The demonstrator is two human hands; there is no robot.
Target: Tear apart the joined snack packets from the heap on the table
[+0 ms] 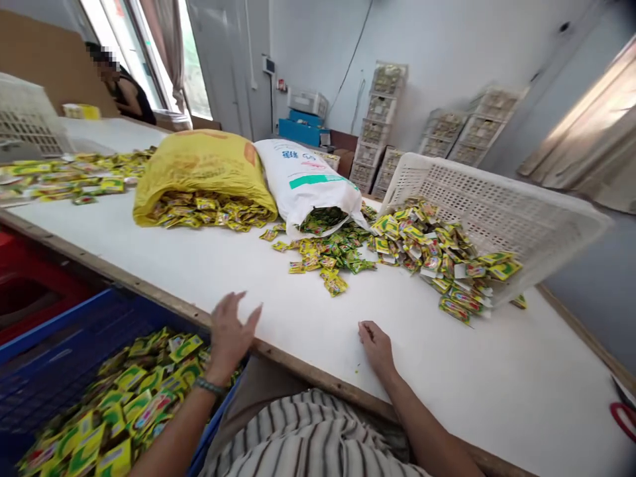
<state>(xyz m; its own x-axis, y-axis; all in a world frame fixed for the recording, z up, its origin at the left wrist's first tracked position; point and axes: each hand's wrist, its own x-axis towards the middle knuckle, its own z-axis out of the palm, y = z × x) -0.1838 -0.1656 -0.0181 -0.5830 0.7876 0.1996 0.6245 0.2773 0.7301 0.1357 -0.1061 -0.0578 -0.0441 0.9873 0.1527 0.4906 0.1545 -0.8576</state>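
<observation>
My left hand [232,331] hovers at the table's front edge with its fingers apart and nothing in them. Below it is a blue crate [64,324] full of small yellow-green packets [132,377]. Just above the white tabletop [308,331], or resting on it, my right hand [376,344] is closed with the fingers curled. Whatever it may hold is hidden. Beyond both hands, loose small sachets [335,255] spill from the mouth of a white woven sack [313,179]. On the right, a tipped white plastic basket [497,199] has a heap of packets [437,252] at its opening.
A yellow bag [203,162] of sachets stands beside the white sack. More packets [99,172] lie at the far left, near a white crate [30,112]. Red-handled scissors [621,417] lie at the right edge. A person [126,89] sits behind; stacked crates [375,126] line the wall.
</observation>
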